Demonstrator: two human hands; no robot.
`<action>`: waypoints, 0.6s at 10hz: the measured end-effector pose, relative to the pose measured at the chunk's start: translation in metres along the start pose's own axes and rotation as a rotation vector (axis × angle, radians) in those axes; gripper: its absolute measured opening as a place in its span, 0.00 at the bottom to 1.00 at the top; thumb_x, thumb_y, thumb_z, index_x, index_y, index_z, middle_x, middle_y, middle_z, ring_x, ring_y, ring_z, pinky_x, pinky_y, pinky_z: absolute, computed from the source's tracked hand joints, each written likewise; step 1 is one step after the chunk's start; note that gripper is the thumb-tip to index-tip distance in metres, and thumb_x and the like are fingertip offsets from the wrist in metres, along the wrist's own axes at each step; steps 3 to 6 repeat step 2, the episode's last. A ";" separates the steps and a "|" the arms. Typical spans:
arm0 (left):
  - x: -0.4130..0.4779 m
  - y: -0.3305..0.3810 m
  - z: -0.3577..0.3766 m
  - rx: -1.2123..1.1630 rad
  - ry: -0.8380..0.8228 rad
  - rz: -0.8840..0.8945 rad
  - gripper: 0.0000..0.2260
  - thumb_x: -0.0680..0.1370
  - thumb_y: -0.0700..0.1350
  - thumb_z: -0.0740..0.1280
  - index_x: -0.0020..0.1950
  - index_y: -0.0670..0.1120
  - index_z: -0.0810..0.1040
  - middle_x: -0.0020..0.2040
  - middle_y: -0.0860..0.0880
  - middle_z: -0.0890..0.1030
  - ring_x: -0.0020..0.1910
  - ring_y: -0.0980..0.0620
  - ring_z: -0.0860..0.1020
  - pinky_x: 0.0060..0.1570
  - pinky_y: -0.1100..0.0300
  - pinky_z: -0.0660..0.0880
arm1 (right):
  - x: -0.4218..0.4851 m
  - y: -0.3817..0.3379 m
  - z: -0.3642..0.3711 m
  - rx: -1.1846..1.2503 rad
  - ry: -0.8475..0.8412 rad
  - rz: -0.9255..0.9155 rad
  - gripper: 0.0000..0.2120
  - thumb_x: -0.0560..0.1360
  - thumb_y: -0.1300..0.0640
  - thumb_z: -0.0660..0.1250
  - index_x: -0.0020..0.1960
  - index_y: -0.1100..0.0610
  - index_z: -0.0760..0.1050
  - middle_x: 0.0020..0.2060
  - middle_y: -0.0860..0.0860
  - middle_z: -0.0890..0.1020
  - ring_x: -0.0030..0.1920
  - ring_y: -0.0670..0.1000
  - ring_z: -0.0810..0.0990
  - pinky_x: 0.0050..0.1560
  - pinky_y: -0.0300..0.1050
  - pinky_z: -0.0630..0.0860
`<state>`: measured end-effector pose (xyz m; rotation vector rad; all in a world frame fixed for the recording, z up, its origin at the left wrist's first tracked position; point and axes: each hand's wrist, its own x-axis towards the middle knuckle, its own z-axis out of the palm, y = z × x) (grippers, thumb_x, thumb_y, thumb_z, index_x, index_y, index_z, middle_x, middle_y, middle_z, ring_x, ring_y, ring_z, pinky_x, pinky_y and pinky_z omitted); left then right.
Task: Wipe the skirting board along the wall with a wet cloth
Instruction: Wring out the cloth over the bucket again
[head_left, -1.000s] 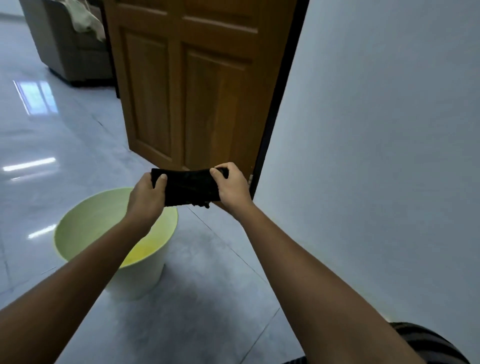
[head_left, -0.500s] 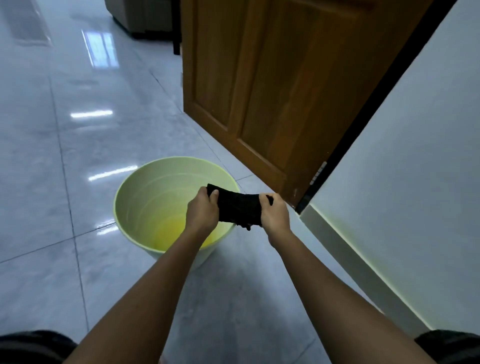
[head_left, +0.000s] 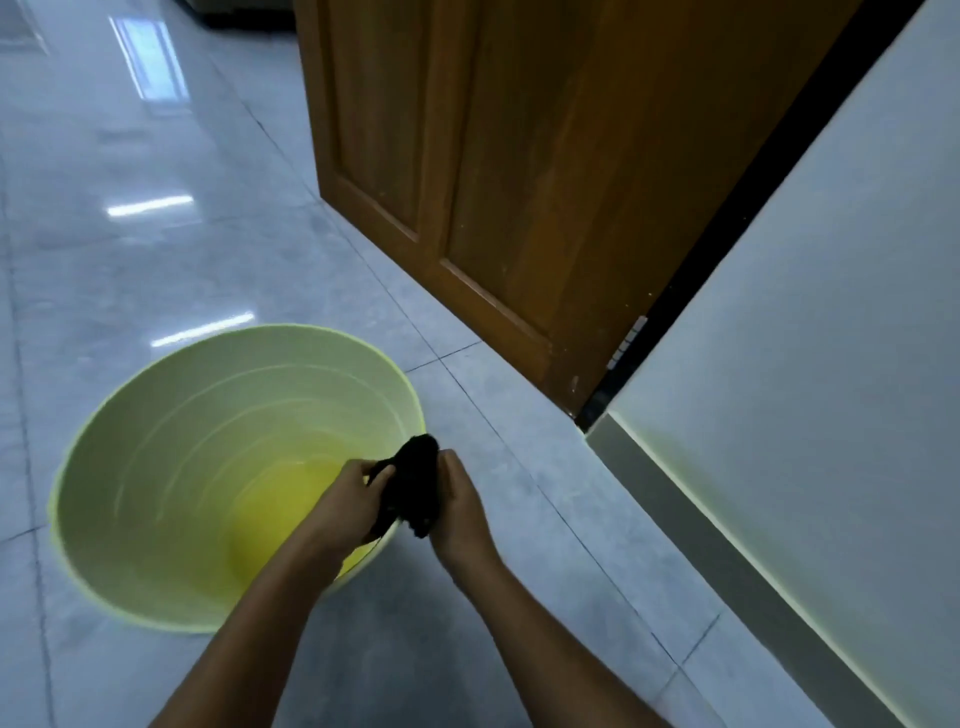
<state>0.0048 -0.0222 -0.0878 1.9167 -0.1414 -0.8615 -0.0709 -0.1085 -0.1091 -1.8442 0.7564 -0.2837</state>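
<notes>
Two bare hands, left hand (head_left: 349, 512) and right hand (head_left: 460, 506), fingers curled tight round bunched black cloth (head_left: 413, 486) over rim of pale green plastic bucket (head_left: 156, 415); grey skirting board (head_left: 727, 566) near, untouched; no writing legible.

We see a glossy grey tiled floor (head_left: 156, 270) with ceiling-light and window reflections upper left. A brown panelled wooden door (head_left: 519, 156) stands open against a black frame edge (head_left: 753, 208). A plain pale wall (head_left: 831, 338) fills the right side.
</notes>
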 end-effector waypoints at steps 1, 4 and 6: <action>0.004 -0.003 -0.002 -0.038 -0.003 -0.087 0.10 0.80 0.44 0.59 0.60 0.42 0.69 0.37 0.42 0.76 0.30 0.49 0.71 0.29 0.59 0.67 | 0.004 0.016 -0.006 -0.070 -0.111 -0.089 0.15 0.72 0.43 0.58 0.42 0.55 0.69 0.32 0.47 0.75 0.33 0.48 0.73 0.32 0.45 0.69; 0.006 0.014 -0.011 0.235 0.141 0.061 0.18 0.78 0.41 0.64 0.67 0.42 0.69 0.59 0.39 0.77 0.47 0.42 0.77 0.43 0.52 0.70 | 0.023 -0.009 -0.032 -0.277 -0.195 -0.128 0.14 0.78 0.48 0.55 0.56 0.53 0.74 0.51 0.50 0.80 0.51 0.51 0.78 0.50 0.51 0.76; 0.006 0.014 -0.011 0.235 0.141 0.061 0.18 0.78 0.41 0.64 0.67 0.42 0.69 0.59 0.39 0.77 0.47 0.42 0.77 0.43 0.52 0.70 | 0.023 -0.009 -0.032 -0.277 -0.195 -0.128 0.14 0.78 0.48 0.55 0.56 0.53 0.74 0.51 0.50 0.80 0.51 0.51 0.78 0.50 0.51 0.76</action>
